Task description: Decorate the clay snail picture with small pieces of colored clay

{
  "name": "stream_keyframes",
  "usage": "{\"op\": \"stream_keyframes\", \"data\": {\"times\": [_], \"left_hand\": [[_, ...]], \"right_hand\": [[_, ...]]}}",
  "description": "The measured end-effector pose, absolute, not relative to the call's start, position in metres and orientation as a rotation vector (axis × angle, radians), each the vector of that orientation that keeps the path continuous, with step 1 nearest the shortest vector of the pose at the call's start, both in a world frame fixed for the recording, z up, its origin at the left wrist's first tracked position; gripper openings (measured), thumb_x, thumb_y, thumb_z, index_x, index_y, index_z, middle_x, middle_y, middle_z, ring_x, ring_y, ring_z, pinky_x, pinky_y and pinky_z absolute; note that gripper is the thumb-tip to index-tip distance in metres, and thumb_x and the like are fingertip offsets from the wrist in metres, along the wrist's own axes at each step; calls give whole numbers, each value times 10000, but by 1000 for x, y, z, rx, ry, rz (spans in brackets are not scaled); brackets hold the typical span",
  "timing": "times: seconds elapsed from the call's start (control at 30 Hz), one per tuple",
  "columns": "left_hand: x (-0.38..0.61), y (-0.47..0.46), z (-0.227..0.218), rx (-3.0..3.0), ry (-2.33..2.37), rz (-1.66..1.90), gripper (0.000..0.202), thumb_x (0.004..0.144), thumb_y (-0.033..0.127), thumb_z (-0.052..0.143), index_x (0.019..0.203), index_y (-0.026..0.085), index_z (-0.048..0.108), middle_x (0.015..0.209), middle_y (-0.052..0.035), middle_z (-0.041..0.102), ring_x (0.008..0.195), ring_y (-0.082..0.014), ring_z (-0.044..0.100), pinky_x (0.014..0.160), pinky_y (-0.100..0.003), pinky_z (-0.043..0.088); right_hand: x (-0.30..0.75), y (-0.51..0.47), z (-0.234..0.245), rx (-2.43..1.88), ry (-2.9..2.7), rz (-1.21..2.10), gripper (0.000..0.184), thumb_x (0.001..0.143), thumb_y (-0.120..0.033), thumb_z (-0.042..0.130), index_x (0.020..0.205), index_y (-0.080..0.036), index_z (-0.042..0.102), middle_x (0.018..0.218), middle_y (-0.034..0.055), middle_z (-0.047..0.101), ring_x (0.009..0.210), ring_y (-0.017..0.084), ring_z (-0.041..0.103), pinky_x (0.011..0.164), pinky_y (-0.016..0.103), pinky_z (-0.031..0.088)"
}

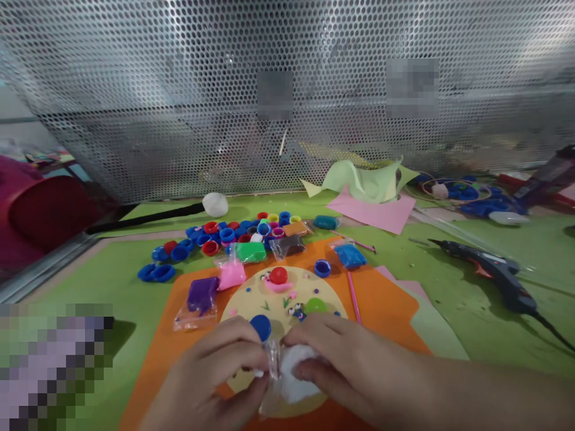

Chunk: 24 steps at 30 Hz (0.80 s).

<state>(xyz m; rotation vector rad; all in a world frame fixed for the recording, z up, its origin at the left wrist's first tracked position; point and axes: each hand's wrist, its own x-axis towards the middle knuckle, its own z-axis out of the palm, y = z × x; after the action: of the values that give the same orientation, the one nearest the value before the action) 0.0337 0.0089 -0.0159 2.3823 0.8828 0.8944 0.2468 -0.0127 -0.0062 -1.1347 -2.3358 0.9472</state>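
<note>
A clear plastic bag of white modelling clay [297,383] is between my hands at the front. My right hand [332,353] is closed on the clay-filled part, thumb across the front. At the bag's clear end, my left hand [233,359] pinches the plastic, and a small white bit shows between its fingers. Beneath both hands lies a round cream disc [242,293] decorated with a red bottle cap [278,275], a blue cap [260,327], a green cap [316,305], googly eyes [297,310] and small clay dots. My hands and the bag hide its near part.
Bags of purple clay [202,293], pink clay [232,275], green clay [250,252] and blue clay [350,255] ring the disc. Many bottle caps [227,234] are heaped behind. A glue gun [494,269] lies right; a perforated metal panel [224,90] stands behind.
</note>
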Motion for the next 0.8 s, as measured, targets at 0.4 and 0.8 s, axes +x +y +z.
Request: {"op": "stream_keyframes", "data": {"times": [0.4,0.8], "left_hand": [[30,13,7,2444,882,932,142,726,76,604,688,211,630,653,50,603,559,-39,581,556,-67,466],[33,7,0,2485,922,994,130,755,107,584,699,216,626,662,51,608,578,-40,592,583,-56,461]], "right_hand": [[251,-16,-5,-1083,-2125,1006,191,929,-193,463,1103,-197,542,1024,24,616,871,142,564,841,257,440],[248,-17,-2,-1121,-2194,1019,172,917,-146,456,1060,-176,546,1002,54,606,875,168,563,762,265,457]]}}
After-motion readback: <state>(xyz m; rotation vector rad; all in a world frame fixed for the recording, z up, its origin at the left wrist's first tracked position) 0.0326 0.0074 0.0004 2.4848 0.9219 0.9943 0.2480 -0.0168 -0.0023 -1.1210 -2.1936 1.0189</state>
